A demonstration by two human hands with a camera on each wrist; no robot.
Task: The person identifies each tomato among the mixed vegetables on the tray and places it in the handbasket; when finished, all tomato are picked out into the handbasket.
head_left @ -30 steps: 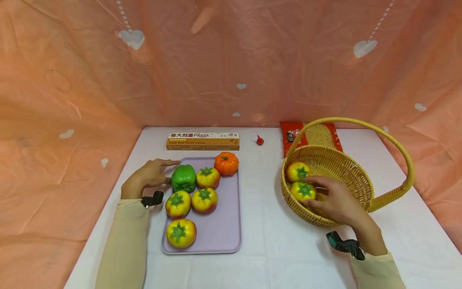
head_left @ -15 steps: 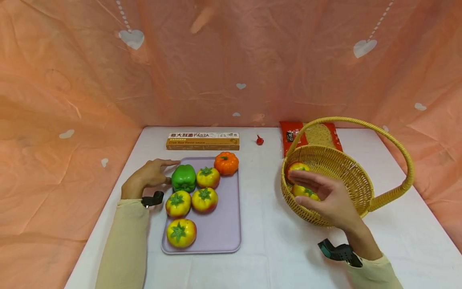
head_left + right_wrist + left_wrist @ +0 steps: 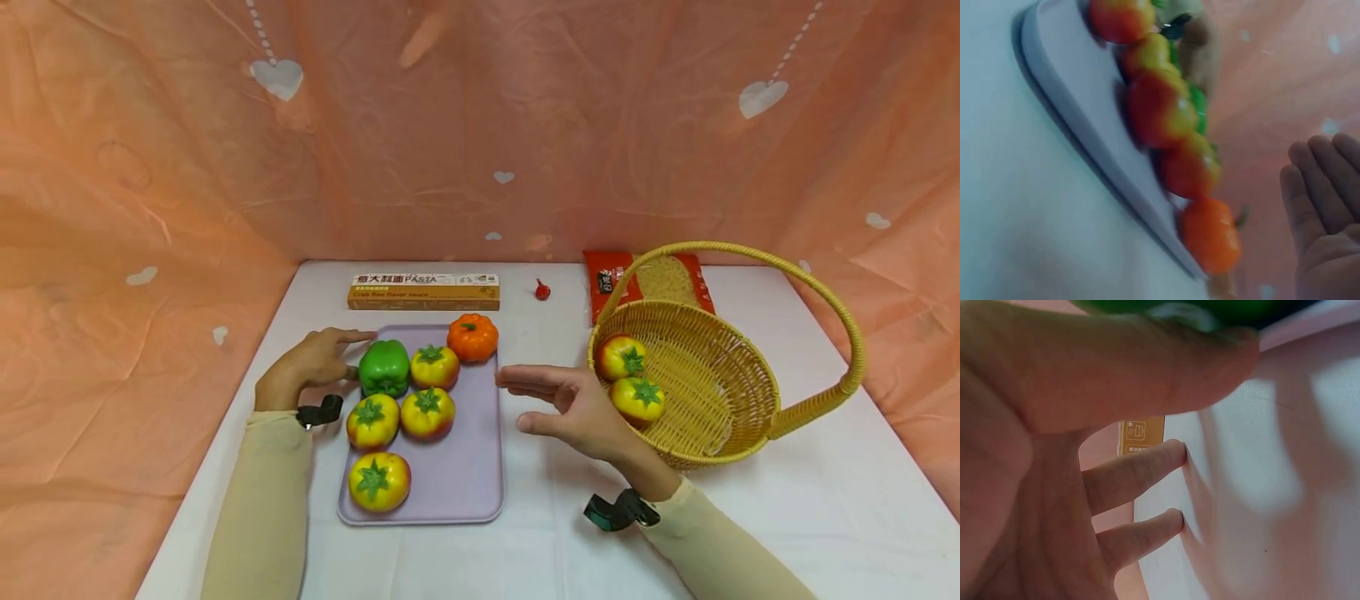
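White table point(image 3: 555, 550), head view: right hand point(image 3: 577, 412), fingers straight, between a tray point(image 3: 465, 479) bearing four fruits point(image 3: 379, 482) and a basket point(image 3: 712, 404) holding two. Left-wrist view: left hand point(image 3: 1041, 456), fingers extended, thumb point(image 3: 1141, 372) near a green pepper point(image 3: 1241, 307). Right-wrist view: straight fingers, blurred fruits.

Shows yellow-red on fruits point(image 3: 427, 414), green on pepper point(image 3: 384, 367), lilac on tray point(image 3: 459, 471), golden weave on basket point(image 3: 697, 392), white-heart print on peach curtain point(image 3: 420, 142).

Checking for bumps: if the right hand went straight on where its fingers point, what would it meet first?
Probably the yellow-red fruit between the green pepper and orange pumpkin, or the tray's rim if the right hand is low; height is unclear.
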